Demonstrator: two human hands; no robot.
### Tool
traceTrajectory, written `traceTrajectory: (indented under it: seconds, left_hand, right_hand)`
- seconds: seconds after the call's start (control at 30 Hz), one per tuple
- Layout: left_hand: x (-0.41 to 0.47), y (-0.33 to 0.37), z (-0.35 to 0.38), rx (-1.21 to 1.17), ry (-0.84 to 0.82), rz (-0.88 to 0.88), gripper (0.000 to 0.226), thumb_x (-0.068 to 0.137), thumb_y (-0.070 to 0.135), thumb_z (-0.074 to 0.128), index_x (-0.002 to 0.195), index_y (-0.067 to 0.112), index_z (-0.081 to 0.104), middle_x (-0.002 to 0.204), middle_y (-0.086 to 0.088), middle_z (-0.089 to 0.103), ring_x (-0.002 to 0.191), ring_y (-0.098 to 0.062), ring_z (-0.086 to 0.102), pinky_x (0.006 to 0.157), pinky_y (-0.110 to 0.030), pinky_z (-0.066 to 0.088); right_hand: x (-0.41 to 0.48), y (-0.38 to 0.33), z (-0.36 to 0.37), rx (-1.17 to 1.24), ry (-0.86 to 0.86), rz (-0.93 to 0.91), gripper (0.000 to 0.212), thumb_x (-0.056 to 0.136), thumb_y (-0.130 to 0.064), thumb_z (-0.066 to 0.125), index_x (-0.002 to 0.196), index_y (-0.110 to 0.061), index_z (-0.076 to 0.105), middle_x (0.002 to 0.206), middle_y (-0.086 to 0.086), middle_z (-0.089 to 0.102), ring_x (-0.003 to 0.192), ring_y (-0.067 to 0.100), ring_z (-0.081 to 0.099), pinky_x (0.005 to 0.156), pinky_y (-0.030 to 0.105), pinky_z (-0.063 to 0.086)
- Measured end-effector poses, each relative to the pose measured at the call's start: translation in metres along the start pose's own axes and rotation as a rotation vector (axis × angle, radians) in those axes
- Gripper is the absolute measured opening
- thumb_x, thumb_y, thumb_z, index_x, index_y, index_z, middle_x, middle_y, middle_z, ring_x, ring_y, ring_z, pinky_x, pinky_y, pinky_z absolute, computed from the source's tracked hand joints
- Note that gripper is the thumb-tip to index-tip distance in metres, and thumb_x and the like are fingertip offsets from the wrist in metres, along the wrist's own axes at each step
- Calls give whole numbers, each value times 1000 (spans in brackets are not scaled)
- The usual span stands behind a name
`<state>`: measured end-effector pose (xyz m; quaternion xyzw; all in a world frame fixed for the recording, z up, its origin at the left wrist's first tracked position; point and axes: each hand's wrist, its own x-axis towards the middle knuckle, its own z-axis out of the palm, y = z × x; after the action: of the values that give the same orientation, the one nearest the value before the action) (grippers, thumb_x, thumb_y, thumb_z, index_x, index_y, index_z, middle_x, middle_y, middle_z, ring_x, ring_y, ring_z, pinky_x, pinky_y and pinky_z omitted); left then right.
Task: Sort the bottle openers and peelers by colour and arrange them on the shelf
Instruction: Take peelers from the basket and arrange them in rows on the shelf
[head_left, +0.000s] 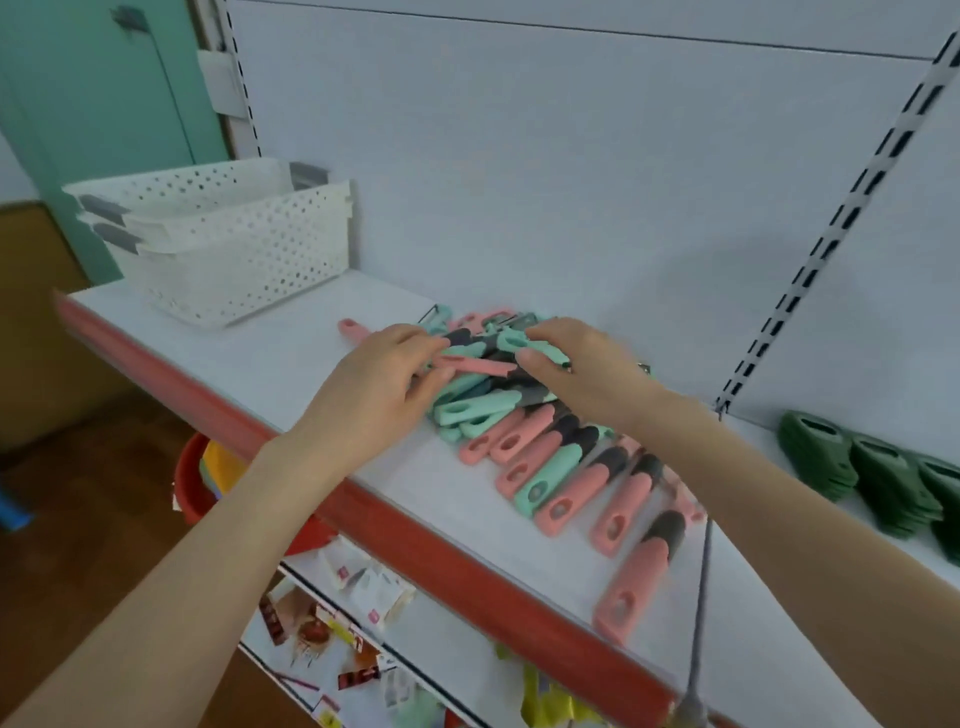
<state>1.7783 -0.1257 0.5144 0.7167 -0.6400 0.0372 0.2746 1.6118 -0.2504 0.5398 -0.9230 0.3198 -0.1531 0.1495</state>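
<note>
Peelers and openers (519, 415) lie heaped on the shelf (291, 353), pink and mint mixed. Left hand (384, 374) pinches a pink one (478, 366); right hand (576, 364) curls round a mint one (511, 341). A tug could push others off the edge (415, 525).

No writing can be read. The white and red paper packets (371, 587) on the lower white shelf (457, 670), under the red front edge of the white upper shelf (280, 358), bear print and small pink marks, all too blurred to make out.

Left hand (379, 382), right hand (584, 366) (atop pile (524, 452))
</note>
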Motion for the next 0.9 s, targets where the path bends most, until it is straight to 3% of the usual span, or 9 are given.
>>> traceTrajectory:
  seconds: [0.1,0.2,0.27,0.4,0.5,0.57,0.67,0.77,0.9]
  left_hand:
    - [23,-8,1,-71,1,21,41,86,35,46,106,5,66,102,-12,65,94,-27,61,78,-22,40]
    - [47,-15,2,-136,44,81,24,89,18,58,106,4,67,105,-12,66,99,-25,59,79,-15,32]
    - [63,-21,7,-162,17,139,22,89,13,58,108,6,67,108,-11,66,102,-24,58,84,-20,35]
    - [86,-29,25,-188,-163,301,28,87,26,59,107,8,67,104,-7,65,101,-22,57,86,-29,41]
    - [91,-32,39,-160,-352,426,44,81,40,60,115,11,64,106,-7,61,105,-22,53,91,-36,40]
    - [93,-37,43,-140,-416,438,45,82,38,64,121,15,60,108,-6,57,104,-22,52,90,-39,41]
    - [97,-49,42,-169,-416,435,35,82,30,65,113,15,63,103,-4,54,97,-21,51,85,-38,43]
    - [101,-63,38,-192,-363,415,21,83,19,60,101,9,66,92,-5,52,91,-23,53,79,-36,43]
    - [103,-74,34,-193,-289,342,16,85,10,55,93,0,63,95,-10,57,89,-26,54,80,-37,43]
  right_hand:
    - [19,4,13,-1,-29,-3,36,96,-26,45,115,3,55,113,19,59,107,33,51,87,31,34]
    - [23,4,20,-73,-63,-6,43,96,-33,43,132,-9,46,132,10,50,122,25,44,97,26,28]
    - [20,5,21,-83,-51,22,44,95,-36,45,134,-16,45,135,4,47,125,21,42,100,25,29]
    - [4,1,22,-57,-48,114,37,92,-43,50,122,-24,58,126,-2,50,116,13,47,103,28,35]
    - [-7,-11,27,-47,-13,167,31,91,-39,54,111,-19,65,127,0,52,116,7,43,94,5,24]
    - [-13,-18,31,-50,18,214,27,91,-34,54,110,-20,66,136,-1,48,122,5,40,91,2,20]
    - [-21,-26,35,-56,37,281,24,91,-32,54,110,-24,66,143,-4,42,131,2,34,108,21,21]
    - [-27,-33,34,-71,8,336,23,89,-33,54,106,-27,68,141,-9,43,120,-14,25,115,30,15]
    - [-26,-38,32,-76,-9,346,22,89,-23,55,105,-21,70,133,-9,52,118,-10,34,105,15,15]
